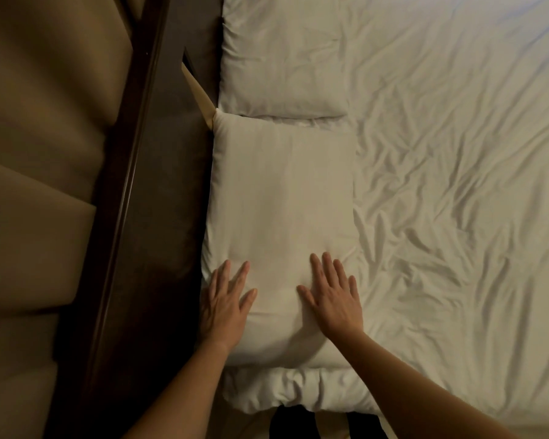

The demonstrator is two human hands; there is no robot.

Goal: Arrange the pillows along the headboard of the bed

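A white pillow (282, 198) lies flat on the bed, its long side against the dark wooden headboard ledge (159, 198). My left hand (225, 304) rests flat on the pillow's near left corner, fingers spread. On the pillow's near right part my right hand (333, 297) presses flat, fingers apart. A second white pillow (282, 55) lies beyond it, end to end along the same ledge. Neither hand grips anything.
The wrinkled white sheet (457, 185) covers the bed to the right. A padded tan headboard panel (38, 153) runs along the left. The mattress's near edge (298, 394) bulges below the pillow, with dark floor beneath it.
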